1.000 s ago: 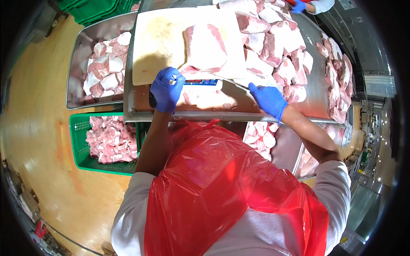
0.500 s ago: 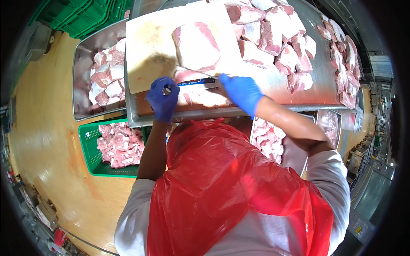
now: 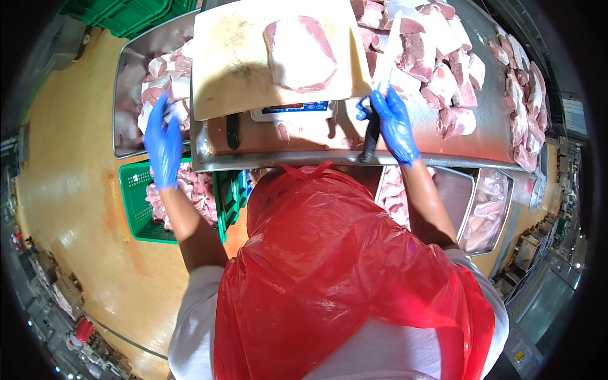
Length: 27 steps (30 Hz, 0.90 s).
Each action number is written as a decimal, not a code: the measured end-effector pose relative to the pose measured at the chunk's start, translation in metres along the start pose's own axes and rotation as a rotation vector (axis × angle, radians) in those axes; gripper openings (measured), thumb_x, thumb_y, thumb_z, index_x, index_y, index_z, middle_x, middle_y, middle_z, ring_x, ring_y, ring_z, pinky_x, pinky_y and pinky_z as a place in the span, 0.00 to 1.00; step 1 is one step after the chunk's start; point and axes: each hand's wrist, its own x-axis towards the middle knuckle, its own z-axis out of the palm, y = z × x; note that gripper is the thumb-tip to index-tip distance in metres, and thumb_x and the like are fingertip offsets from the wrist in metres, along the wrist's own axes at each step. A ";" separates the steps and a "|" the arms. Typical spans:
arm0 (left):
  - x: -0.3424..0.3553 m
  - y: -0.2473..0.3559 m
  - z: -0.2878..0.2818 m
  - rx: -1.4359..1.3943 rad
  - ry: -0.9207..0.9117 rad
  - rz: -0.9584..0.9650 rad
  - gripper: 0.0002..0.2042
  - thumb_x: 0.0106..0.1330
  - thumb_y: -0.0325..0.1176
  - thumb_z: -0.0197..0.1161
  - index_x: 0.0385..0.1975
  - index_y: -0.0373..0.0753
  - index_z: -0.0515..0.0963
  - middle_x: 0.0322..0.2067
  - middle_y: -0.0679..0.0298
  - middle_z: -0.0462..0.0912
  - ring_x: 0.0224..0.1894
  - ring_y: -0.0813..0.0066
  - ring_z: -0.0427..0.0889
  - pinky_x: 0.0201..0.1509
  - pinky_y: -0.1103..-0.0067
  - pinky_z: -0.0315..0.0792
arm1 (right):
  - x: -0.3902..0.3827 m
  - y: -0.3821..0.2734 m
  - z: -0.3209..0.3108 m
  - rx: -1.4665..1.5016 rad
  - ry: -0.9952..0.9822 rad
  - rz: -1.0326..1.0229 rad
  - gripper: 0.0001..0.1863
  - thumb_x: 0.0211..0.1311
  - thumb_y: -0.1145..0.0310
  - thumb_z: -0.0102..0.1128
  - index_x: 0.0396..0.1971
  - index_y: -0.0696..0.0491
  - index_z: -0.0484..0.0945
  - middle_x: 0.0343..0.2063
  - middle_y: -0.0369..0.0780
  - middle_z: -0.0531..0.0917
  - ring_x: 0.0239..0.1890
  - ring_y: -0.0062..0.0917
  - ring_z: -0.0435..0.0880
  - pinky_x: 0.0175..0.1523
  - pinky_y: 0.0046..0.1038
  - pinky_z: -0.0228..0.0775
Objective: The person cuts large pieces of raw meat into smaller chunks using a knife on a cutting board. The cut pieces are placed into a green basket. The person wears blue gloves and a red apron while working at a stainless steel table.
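Blue-gloved, the left hand (image 3: 163, 140) hangs left of the board (image 3: 225, 82), by the tub (image 3: 131, 82), sensibly well apart from the knife (image 3: 372, 136). A slab (image 3: 301, 54) lies on the board. At the board's right near corner, the right hand's (image 3: 395, 123) fingers clamp the knife's handle; a steady wrist suits its raised blade. Blur hides whether the left fingers are apart or holding anything; the board part-covers the scale (image 3: 294, 113).

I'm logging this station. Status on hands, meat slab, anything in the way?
Left hand blurred near metal tub, holding nothing visible. Right hand gripping black-handled knife. Meat slab on cutting board, untouched by hands. No obstruction seen over it.
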 end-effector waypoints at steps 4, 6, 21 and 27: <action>0.091 0.062 0.093 -0.348 -0.250 0.351 0.20 0.68 0.34 0.59 0.57 0.33 0.75 0.54 0.54 0.80 0.53 0.68 0.81 0.57 0.76 0.74 | 0.013 -0.013 0.040 0.209 -0.053 0.042 0.10 0.76 0.66 0.48 0.42 0.58 0.73 0.36 0.41 0.83 0.33 0.23 0.84 0.40 0.25 0.80; 0.120 0.085 0.127 -0.238 -0.305 0.385 0.19 0.69 0.37 0.61 0.56 0.35 0.76 0.54 0.56 0.81 0.56 0.67 0.79 0.61 0.74 0.71 | 0.010 -0.008 0.051 0.325 -0.063 0.112 0.11 0.76 0.64 0.49 0.42 0.57 0.74 0.32 0.38 0.81 0.33 0.21 0.83 0.39 0.24 0.80; 0.142 0.074 0.159 -0.234 -0.313 0.311 0.19 0.70 0.41 0.61 0.53 0.34 0.79 0.48 0.57 0.84 0.50 0.72 0.81 0.56 0.76 0.73 | -0.007 0.008 0.027 0.205 0.210 -0.009 0.18 0.75 0.62 0.51 0.53 0.60 0.73 0.34 0.38 0.77 0.37 0.22 0.80 0.44 0.29 0.82; 0.177 0.054 0.125 -0.321 -0.254 0.276 0.18 0.71 0.41 0.62 0.53 0.36 0.79 0.45 0.64 0.84 0.46 0.75 0.82 0.49 0.80 0.76 | -0.011 -0.002 0.005 0.219 0.267 -0.066 0.15 0.76 0.63 0.49 0.52 0.58 0.74 0.36 0.38 0.79 0.37 0.21 0.79 0.45 0.30 0.82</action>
